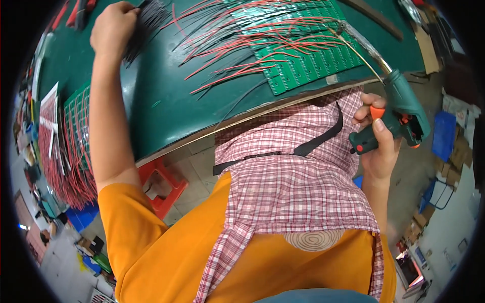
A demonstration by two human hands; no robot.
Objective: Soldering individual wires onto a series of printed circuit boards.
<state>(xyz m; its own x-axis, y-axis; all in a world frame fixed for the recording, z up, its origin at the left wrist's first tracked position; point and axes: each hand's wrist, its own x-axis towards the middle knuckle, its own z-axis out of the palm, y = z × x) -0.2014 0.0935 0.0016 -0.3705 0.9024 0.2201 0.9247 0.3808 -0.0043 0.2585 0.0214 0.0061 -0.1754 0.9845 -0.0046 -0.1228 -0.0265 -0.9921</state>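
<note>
Right hand [380, 146] is seen off the near edge of the table, clenched around the grip of a green soldering gun [399, 113], with one finger laid on its orange trigger. The gun is held tilted, its long metal tip [359, 44] reaching up and left over the table edge to the upper right corner of the green circuit boards [303, 65]. The tool is judged rigid and moderately heavy toward the body, best taken by the moulded handle where it is held now; the tip is presumably hot and is not a place for fingers. The gun body is dark green plastic with orange details and a dark cap at the butt; a thin brass-coloured wire or tube is seen running along the barrel. Left hand [112, 28] is stretched far forward to the back left of the green table [151, 106], closed on a bundle of thin black wires [149, 20]. These wires are judged light, limp and springy, likely to slip or fan out unless pinched as a bunch near one end. Red and black wires [237, 48] are spread loosely across the boards, attached along their rows as far as can be told. A further stack of boards with red wires [65, 151] hangs at the left edge. A red stool [164, 184] is seen under the table.
</note>
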